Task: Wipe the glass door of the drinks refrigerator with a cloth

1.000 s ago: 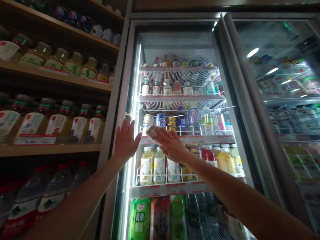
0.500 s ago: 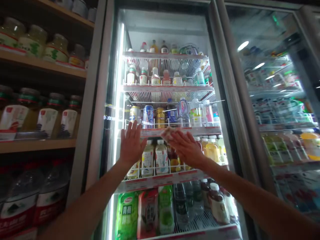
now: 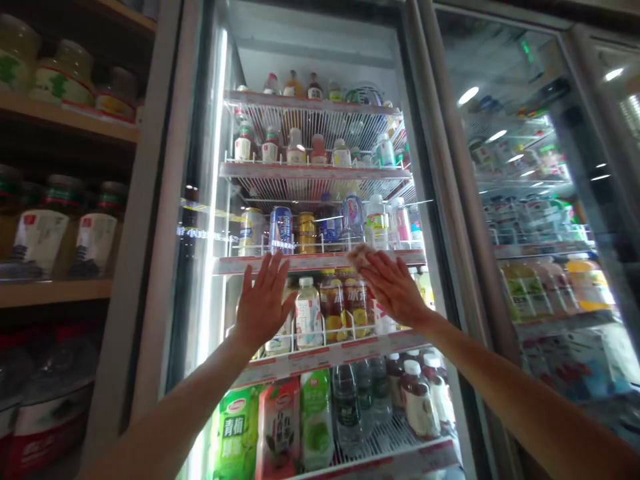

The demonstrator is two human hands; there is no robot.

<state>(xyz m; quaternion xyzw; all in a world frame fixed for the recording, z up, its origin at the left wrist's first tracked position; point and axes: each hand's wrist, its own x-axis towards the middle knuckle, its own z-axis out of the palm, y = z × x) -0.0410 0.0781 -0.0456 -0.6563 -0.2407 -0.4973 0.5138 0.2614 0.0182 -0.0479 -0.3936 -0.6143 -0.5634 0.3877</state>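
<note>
My left hand (image 3: 263, 300) lies flat, fingers spread, on the glass door (image 3: 315, 47) of a lit drinks fridge, over the shelf of pale bottles (image 3: 307, 313). My right hand (image 3: 395, 290) is pressed against the same glass further right, with a small pale cloth (image 3: 359, 255) held under its fingertips. The cloth sits level with the shelf edge below the row of cans (image 3: 280, 230). Both forearms reach up from the bottom of the view.
A second glass-door fridge (image 3: 540, 200) stands to the right, full of drinks. On the left, wooden shelves (image 3: 55, 291) carry labelled jars (image 3: 37, 233), with large water bottles (image 3: 45, 400) below. Green and red cartons (image 3: 273, 427) fill the fridge's bottom shelf.
My right hand has slid the cloth rightwards across the glass. My left hand has moved from the fridge's left frame onto the glass. The view has shifted right.
</note>
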